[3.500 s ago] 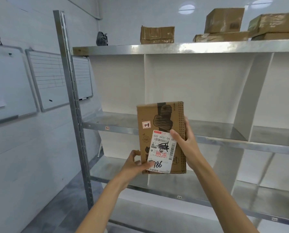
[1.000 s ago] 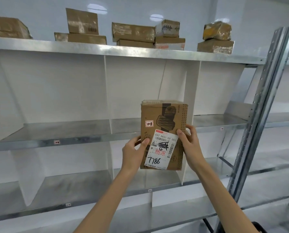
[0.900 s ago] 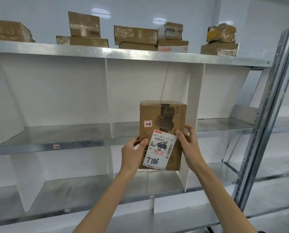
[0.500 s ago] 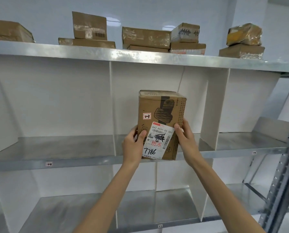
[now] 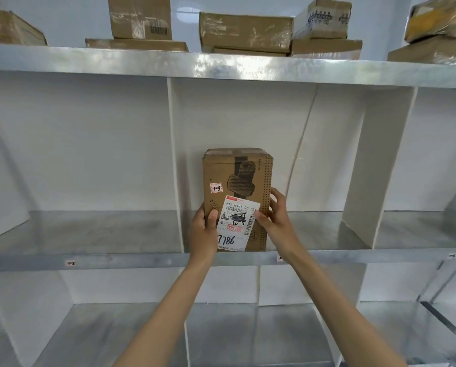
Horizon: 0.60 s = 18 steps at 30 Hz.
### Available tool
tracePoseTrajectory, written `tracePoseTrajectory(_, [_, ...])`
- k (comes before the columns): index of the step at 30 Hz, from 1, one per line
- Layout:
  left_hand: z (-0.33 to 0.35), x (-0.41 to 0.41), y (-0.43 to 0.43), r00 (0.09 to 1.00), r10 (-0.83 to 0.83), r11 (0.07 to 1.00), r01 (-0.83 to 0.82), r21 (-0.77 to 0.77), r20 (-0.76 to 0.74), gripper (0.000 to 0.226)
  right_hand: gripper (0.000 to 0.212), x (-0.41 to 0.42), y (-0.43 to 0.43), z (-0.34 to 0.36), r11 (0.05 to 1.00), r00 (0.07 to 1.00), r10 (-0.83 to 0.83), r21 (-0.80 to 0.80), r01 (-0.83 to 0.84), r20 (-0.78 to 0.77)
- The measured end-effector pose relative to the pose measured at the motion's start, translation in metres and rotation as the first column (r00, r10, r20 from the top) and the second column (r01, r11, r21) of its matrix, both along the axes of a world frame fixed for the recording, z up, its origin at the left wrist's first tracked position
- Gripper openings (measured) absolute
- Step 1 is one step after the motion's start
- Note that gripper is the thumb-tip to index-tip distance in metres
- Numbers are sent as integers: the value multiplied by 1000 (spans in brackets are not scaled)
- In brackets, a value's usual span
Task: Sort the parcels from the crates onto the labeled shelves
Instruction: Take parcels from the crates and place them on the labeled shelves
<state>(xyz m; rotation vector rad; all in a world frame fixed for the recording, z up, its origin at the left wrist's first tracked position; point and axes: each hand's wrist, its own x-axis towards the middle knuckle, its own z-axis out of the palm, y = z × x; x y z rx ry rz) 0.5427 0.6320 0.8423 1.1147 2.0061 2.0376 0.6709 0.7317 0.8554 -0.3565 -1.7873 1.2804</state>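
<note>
Bay edges: I see the brown cardboard parcel (image 5: 237,176) standing upright in the middle bay of the grey metal middle shelf (image 5: 115,260), just beside the white left divider panel (image 5: 175,154) and well apart from the white right divider panel (image 5: 364,168)
Open room: bare shelf metal shows to the right of the parcel and behind it; a tall stretch of white back wall shows between its top and the grey metal top shelf (image 5: 142,62)
Front lip: the parcel's bottom edge is level with the near lip; I cannot tell whether it bears on the shelf
Top shelf: it carries a row of taped brown cardboard boxes (image 5: 245,30), several stacked in twos
Left bay: a small tag reading 1-2 (image 5: 71,263) sits on its lip
Below: the grey metal lower shelf (image 5: 115,335) runs under my arms, with white dividers of its own
Left hand (image 5: 204,231): fingers wrapped round the parcel's left edge, thumb flat on the front face
Right hand (image 5: 277,221): thumb on the label, fingers curled behind the right side
Parcel look: tall, taped on top, with dark scribbled patches, a dotted strip down the right, a small red-and-white sticker (image 5: 216,187), and a tilted white shipping label (image 5: 236,223) with a barcode and handwritten 7786
</note>
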Motion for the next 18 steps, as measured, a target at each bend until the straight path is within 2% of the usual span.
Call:
tracePoseTrajectory(3, [-5,-6,8,998,53,998,-53,-14,-22,40,55,0,7,-1,999,1000,27,29,-28,8])
tracePoseTrajectory(6, [-5,-8,12,996,89,996,-90,-14,-28,30,57,-3,15,-5,997,999,51,57,-50,-4])
tracePoseTrajectory(13, [2,-15,18,986,158,987,-159,-19,-57,30,60,-24,27,-10,997,997,77,27,-77,-30])
tracePoseTrajectory(18, [2,-19,21,978,190,981,-193,-30,-85,31,56,-34,28,-15,999,997,38,19,-37,-68])
